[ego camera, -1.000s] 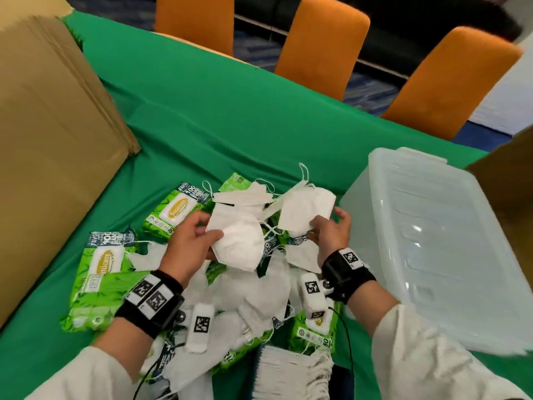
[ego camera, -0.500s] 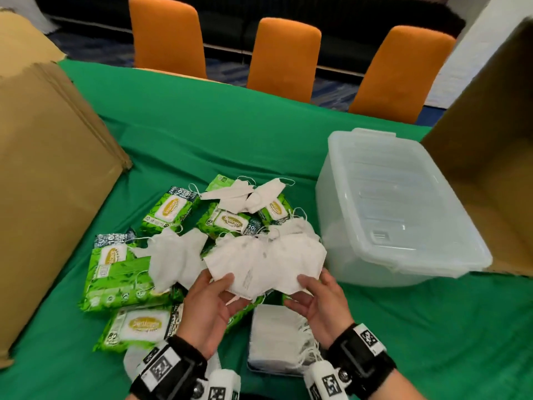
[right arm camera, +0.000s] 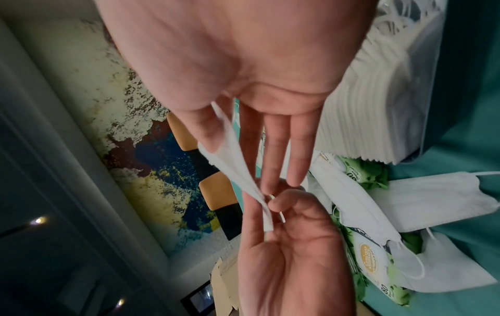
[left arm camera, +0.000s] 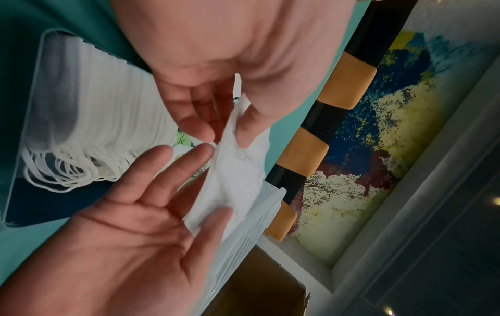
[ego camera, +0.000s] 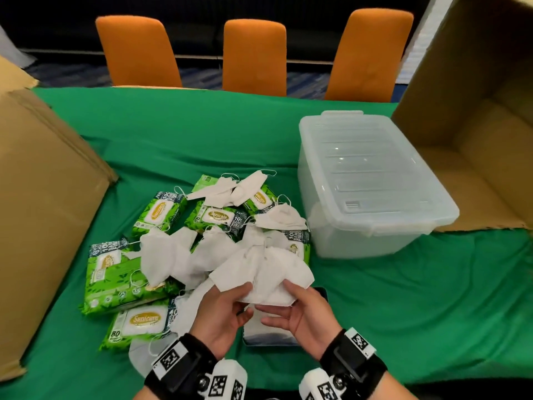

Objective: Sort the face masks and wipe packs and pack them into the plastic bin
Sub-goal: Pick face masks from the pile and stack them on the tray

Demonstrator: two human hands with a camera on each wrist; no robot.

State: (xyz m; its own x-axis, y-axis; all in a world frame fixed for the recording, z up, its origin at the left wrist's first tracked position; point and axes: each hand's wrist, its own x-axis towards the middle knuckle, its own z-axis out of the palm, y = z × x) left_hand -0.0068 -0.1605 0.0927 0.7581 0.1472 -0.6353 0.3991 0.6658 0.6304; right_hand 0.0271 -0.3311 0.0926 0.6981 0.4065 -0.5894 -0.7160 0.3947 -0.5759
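Both my hands hold a small bunch of white face masks [ego camera: 265,269] over the near edge of the pile. My left hand [ego camera: 222,307] pinches its lower left edge between thumb and fingers [left arm camera: 244,130]. My right hand [ego camera: 300,307] pinches the right side, thumb on top and straight fingers [right arm camera: 273,154] under it. A clear-wrapped stack of masks [ego camera: 268,334] lies right below my hands. Loose masks [ego camera: 167,255] and green wipe packs [ego camera: 160,212] lie mixed on the green cloth. The translucent plastic bin [ego camera: 372,180] stands to the right with its lid on.
A big closed cardboard box [ego camera: 43,212] fills the left side. An open cardboard box [ego camera: 476,157] lies on its side behind the bin at the right. Three orange chairs [ego camera: 253,56] line the table's far edge. More wipe packs [ego camera: 141,321] lie at the front left.
My hands brought their separate masks together into one bunch and drew it back from above the pile toward me, over the wrapped stack.
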